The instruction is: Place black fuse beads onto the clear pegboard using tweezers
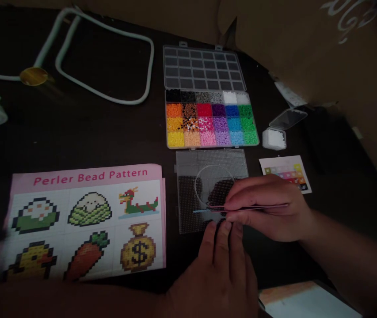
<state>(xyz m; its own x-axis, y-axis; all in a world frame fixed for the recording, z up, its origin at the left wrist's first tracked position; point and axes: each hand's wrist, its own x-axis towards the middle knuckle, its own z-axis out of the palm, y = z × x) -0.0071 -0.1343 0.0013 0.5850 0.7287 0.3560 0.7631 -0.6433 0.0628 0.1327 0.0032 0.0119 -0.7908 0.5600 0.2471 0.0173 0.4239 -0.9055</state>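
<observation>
Pinched in my right hand point(271, 205) is a pair of pink tweezers point(257, 207), its tips pointing left, low over a clear pegboard point(188, 176). Near the tips runs a short row of light blue beads point(201, 211) along the pegs. A large circle outline shows on the board. My left hand point(223, 265) lies palm down, fingers stretched out, with its fingertips on the board's lower edge just below the tweezers. Whether a bead sits between the tweezer tips is too small to tell.
An open bead case point(211, 119) with many colours stands behind the board. A small box of white beads point(274, 139) and a colour card point(286, 172) lie to the right. On the left is a Perler Bead Pattern sheet point(89, 221); a white looped tube point(151, 66) lies behind.
</observation>
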